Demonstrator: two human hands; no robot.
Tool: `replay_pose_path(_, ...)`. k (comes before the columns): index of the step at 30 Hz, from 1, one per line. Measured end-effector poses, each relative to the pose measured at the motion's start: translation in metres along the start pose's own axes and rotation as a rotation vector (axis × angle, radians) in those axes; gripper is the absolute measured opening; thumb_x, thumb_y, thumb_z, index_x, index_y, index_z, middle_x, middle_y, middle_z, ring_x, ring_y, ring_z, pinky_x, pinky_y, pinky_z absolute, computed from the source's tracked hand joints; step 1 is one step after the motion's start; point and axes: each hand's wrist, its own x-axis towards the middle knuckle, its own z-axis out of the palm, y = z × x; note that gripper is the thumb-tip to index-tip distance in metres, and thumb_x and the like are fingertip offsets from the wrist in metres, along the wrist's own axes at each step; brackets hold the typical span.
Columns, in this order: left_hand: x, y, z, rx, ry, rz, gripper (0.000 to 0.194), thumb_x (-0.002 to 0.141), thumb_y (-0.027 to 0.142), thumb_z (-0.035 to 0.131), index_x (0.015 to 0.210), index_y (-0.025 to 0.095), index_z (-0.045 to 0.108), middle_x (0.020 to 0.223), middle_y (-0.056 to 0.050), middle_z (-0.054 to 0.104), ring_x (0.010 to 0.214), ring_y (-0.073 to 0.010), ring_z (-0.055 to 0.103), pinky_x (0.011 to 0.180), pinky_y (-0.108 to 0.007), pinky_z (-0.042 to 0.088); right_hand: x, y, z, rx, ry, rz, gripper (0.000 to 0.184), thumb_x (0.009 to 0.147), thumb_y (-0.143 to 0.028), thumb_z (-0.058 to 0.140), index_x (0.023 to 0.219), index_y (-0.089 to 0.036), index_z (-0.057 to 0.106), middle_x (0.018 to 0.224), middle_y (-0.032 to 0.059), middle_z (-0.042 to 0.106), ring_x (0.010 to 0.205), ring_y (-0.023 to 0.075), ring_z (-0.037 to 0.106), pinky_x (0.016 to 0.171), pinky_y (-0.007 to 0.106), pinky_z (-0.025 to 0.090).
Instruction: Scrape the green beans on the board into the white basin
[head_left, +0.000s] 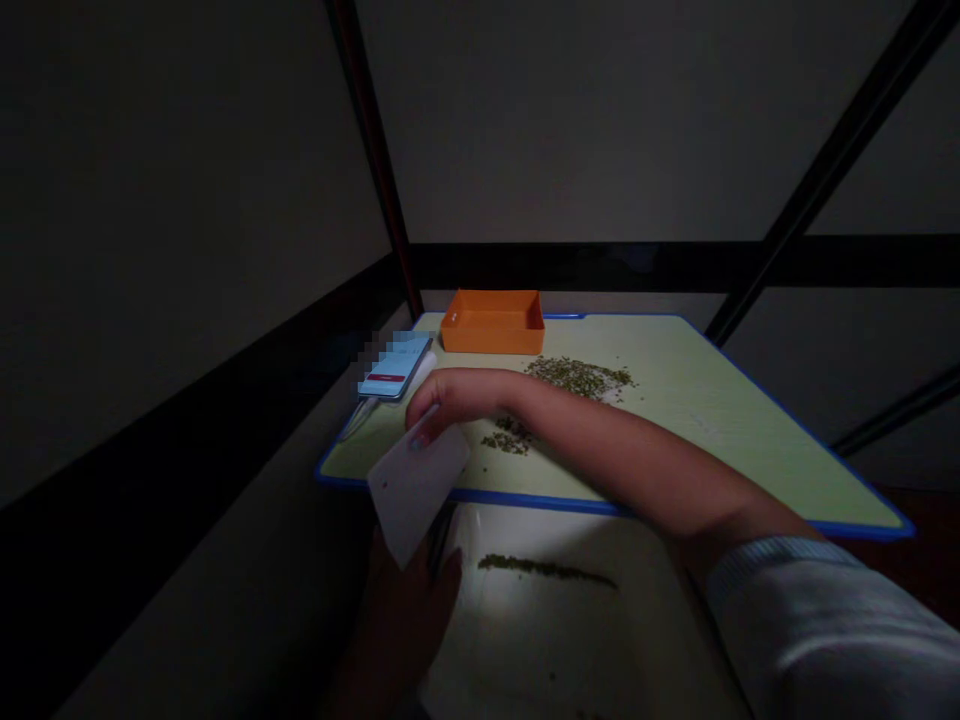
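Observation:
My right hand (457, 392) reaches across the table's near left part, its fingers closed on a thin white plastic scraper (420, 480). The scraper is tilted, and its lower corner hangs past the table's front edge. Below it, in shadow, my left hand (409, 615) grips the left rim of a white tray (555, 650). Inside that tray lies a narrow line of small greenish grains (536, 567). On the table, a small patch of loose grains (506, 438) sits beside my right wrist. A larger spread of grains (577, 376) lies behind my forearm, which partly hides it.
The pale green table (750, 430) has a blue edge. An orange box (493, 340) stands at its back left. A phone with a lit screen (397, 365) rests at the left edge, a whitish thing (424, 370) beside it. Dark-striped walls rise to the left and behind.

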Motion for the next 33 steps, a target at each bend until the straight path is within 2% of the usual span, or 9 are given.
replay_pose_path(7, 0.002, 0.015, -0.013, -0.044, -0.059, -0.005, 0.050, 0.081, 0.042, 0.041, 0.124, 0.018, 0.051, 0.133, -0.012, 0.052, 0.133, -0.0300, 0.038, 0.109, -0.055, 0.033, -0.001, 0.004, 0.001, 0.105, -0.019, 0.045, 0.005, 0.071, -0.010, 0.069, 0.072, -0.013, 0.065, 0.066, -0.0049, 0.061, 0.064, 0.0070, 0.054, 0.067, 0.021, 0.042)
replay_pose_path(13, 0.002, 0.015, -0.015, -0.007, -0.036, 0.058, 0.059, 0.082, 0.038, 0.038, 0.136, 0.013, 0.037, 0.143, -0.015, 0.042, 0.139, -0.0311, 0.028, 0.112, -0.056, 0.027, -0.031, -0.016, -0.007, 0.221, 0.270, -0.045, 0.012, 0.074, -0.025, 0.067, 0.077, -0.014, 0.064, 0.068, -0.0034, 0.061, 0.061, 0.0074, 0.053, 0.061, 0.021, 0.042)
replay_pose_path(15, 0.001, 0.014, -0.012, 0.020, 0.006, 0.086, 0.063, 0.083, 0.037, 0.038, 0.140, 0.011, 0.028, 0.150, -0.018, 0.031, 0.141, -0.0306, 0.019, 0.111, -0.056, 0.028, -0.049, -0.023, -0.011, 0.134, 0.425, -0.082, 0.016, 0.071, -0.026, 0.070, 0.079, -0.013, 0.064, 0.073, -0.0016, 0.063, 0.064, 0.0081, 0.055, 0.060, 0.020, 0.041)
replay_pose_path(18, 0.002, 0.014, -0.008, 0.053, 0.054, 0.132, 0.067, 0.084, 0.033, 0.038, 0.144, 0.013, 0.015, 0.154, -0.018, 0.019, 0.143, -0.0282, 0.011, 0.110, -0.055, 0.030, -0.077, -0.025, -0.014, -0.088, 0.549, -0.037, 0.023, 0.070, -0.027, 0.071, 0.088, -0.013, 0.067, 0.081, 0.0021, 0.066, 0.067, 0.0098, 0.057, 0.061, 0.021, 0.042)
replay_pose_path(24, 0.005, 0.021, -0.011, 0.125, -0.018, 0.100, 0.067, 0.082, 0.030, 0.038, 0.143, 0.011, 0.020, 0.154, -0.017, 0.017, 0.143, -0.0277, 0.009, 0.111, -0.054, 0.029, -0.112, -0.020, 0.006, -0.473, 0.758, 0.053, 0.018, 0.079, -0.027, 0.063, 0.091, -0.014, 0.067, 0.092, 0.0066, 0.070, 0.080, 0.0151, 0.062, 0.070, 0.026, 0.046)
replay_pose_path(26, 0.005, 0.024, -0.014, 0.143, -0.041, 0.080, 0.066, 0.082, 0.030, 0.038, 0.143, 0.011, 0.021, 0.155, -0.017, 0.016, 0.143, -0.0278, 0.010, 0.111, -0.054, 0.028, -0.120, -0.026, 0.018, -0.605, 0.738, 0.033, 0.018, 0.085, -0.028, 0.057, 0.095, -0.016, 0.066, 0.092, 0.0069, 0.070, 0.080, 0.0145, 0.063, 0.069, 0.024, 0.045)
replay_pose_path(28, 0.005, 0.027, -0.015, 0.155, -0.051, 0.075, 0.066, 0.081, 0.030, 0.038, 0.142, 0.010, 0.023, 0.154, -0.017, 0.016, 0.143, -0.0285, 0.010, 0.111, -0.054, 0.028, -0.125, -0.036, 0.028, -0.797, 0.695, 0.012, 0.020, 0.089, -0.031, 0.052, 0.090, -0.016, 0.065, 0.078, 0.0058, 0.069, 0.068, 0.0133, 0.061, 0.062, 0.023, 0.043)
replay_pose_path(30, 0.004, 0.029, -0.016, 0.158, -0.052, 0.073, 0.065, 0.081, 0.028, 0.038, 0.141, 0.009, 0.025, 0.154, -0.018, 0.017, 0.143, -0.0291, 0.011, 0.110, -0.054, 0.029, -0.127, -0.045, 0.032, -0.961, 0.586, -0.035, 0.025, 0.091, -0.032, 0.048, 0.086, -0.016, 0.066, 0.071, 0.0057, 0.067, 0.064, 0.0138, 0.060, 0.060, 0.023, 0.042)
replay_pose_path(33, 0.005, 0.033, -0.019, 0.155, -0.056, 0.062, 0.064, 0.080, 0.026, 0.039, 0.141, 0.008, 0.026, 0.154, -0.019, 0.017, 0.142, -0.0295, 0.011, 0.111, -0.054, 0.028, -0.121, -0.055, 0.030, -1.050, 0.385, -0.107, 0.023, 0.092, -0.028, 0.046, 0.092, -0.018, 0.066, 0.079, 0.0063, 0.070, 0.072, 0.0146, 0.063, 0.067, 0.025, 0.044)
